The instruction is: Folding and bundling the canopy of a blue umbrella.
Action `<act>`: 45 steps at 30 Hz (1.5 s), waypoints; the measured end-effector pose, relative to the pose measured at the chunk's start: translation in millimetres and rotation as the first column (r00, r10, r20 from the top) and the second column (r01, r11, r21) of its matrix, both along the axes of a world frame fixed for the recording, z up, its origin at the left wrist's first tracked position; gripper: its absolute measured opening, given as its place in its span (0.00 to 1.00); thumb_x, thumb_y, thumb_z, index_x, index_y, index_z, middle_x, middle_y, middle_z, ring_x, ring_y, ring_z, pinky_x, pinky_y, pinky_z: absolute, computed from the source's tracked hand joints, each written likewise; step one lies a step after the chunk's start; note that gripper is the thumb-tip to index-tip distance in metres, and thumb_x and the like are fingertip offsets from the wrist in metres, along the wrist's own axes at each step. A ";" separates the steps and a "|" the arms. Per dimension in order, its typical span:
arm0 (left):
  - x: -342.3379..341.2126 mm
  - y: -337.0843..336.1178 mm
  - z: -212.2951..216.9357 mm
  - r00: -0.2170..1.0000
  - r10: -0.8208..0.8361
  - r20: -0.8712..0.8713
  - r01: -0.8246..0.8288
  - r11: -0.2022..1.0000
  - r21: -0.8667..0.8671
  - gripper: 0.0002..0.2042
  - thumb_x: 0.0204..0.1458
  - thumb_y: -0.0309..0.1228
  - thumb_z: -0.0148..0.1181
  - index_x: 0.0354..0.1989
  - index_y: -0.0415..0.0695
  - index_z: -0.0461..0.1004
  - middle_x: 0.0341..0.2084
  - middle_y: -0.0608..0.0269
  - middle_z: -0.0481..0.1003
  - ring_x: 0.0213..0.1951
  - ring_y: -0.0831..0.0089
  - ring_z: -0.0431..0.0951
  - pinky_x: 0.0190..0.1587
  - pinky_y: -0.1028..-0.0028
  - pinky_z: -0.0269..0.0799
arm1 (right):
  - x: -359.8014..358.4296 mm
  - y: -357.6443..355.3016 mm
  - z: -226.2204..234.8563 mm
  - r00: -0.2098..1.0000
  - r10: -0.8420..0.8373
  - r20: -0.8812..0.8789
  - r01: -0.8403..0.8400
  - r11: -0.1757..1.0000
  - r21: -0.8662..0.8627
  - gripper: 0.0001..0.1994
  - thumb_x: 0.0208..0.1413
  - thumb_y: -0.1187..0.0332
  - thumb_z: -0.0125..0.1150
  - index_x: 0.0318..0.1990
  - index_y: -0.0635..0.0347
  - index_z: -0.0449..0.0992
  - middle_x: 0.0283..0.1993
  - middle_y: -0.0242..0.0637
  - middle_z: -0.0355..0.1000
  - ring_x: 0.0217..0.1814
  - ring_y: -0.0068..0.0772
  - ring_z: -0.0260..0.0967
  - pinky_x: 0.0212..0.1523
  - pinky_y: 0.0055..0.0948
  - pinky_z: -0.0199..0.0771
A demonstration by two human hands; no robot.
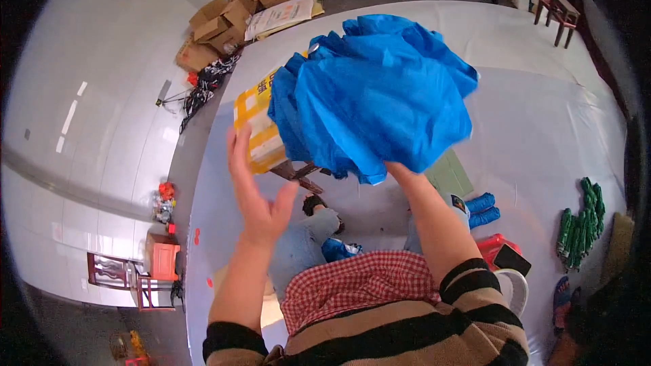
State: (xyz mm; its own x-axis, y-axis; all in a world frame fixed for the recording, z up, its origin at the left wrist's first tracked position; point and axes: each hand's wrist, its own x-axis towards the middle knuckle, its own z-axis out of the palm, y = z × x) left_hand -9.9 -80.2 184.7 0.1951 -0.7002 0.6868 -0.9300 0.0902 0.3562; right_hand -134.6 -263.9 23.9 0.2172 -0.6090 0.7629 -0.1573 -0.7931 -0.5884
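A wide bunch of shiny blue fabric (380, 95), which looks like a loosely gathered umbrella, is held up in front of me. My right hand (405, 175) grips its near edge; the thumb shows and the other fingers are hidden by the cloth. To the left, my left hand (261, 196) is raised with thumb and fingers apart, holding nothing. Its fingertips overlap a box with yellow and white tape (259, 146) in the picture, and I cannot tell if they touch. The blue fabric hides the box's right side.
Wooden legs (308, 181) show below the box. Blue rolled bundles (483, 210) lie by my right leg, near a red container (495, 244) and a dark phone-like slab (512, 259). Green bundles (581, 224) lie far right. Cardboard boxes (224, 27) are piled far left.
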 end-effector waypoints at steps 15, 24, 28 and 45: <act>-1.5 -25.1 40.2 0.950 0.095 -0.296 0.015 0.938 0.347 0.09 0.47 0.25 0.59 0.37 0.39 0.75 0.24 0.65 0.74 0.28 0.77 0.71 0.33 0.75 0.67 | -17.7 -19.9 -21.7 0.731 0.355 0.583 -0.658 0.141 0.740 0.31 0.59 0.56 0.51 0.65 0.62 0.52 0.63 0.46 0.57 0.61 0.42 0.60 0.60 0.42 0.63; -7.8 19.6 114.7 0.782 0.062 -0.620 0.467 0.601 0.649 0.06 0.40 0.24 0.65 0.28 0.38 0.78 0.20 0.67 0.74 0.24 0.81 0.70 0.31 0.80 0.66 | -51.6 -11.5 -12.6 0.515 0.102 0.851 -0.855 0.127 0.502 0.24 0.53 0.56 0.57 0.54 0.59 0.63 0.50 0.45 0.63 0.49 0.39 0.63 0.46 0.37 0.65; 20.8 35.4 107.8 0.598 -0.351 -0.721 0.772 0.493 0.401 0.04 0.41 0.23 0.62 0.26 0.38 0.75 0.19 0.67 0.70 0.26 0.77 0.68 0.38 0.79 0.64 | -45.6 -68.0 -64.2 0.666 0.235 0.708 -0.746 0.226 0.627 0.15 0.52 0.58 0.57 0.42 0.58 0.71 0.35 0.39 0.67 0.34 0.31 0.65 0.31 0.30 0.65; -38.6 -24.7 0.7 0.849 0.012 -0.528 0.018 0.999 0.051 0.23 0.51 0.37 0.60 0.53 0.42 0.63 0.47 0.52 0.66 0.50 0.66 0.66 0.49 0.71 0.67 | -22.9 -47.7 -67.9 0.968 0.122 0.220 -0.210 0.872 0.441 0.20 0.53 0.52 0.55 0.45 0.57 0.73 0.45 0.39 0.70 0.42 0.34 0.68 0.38 0.30 0.71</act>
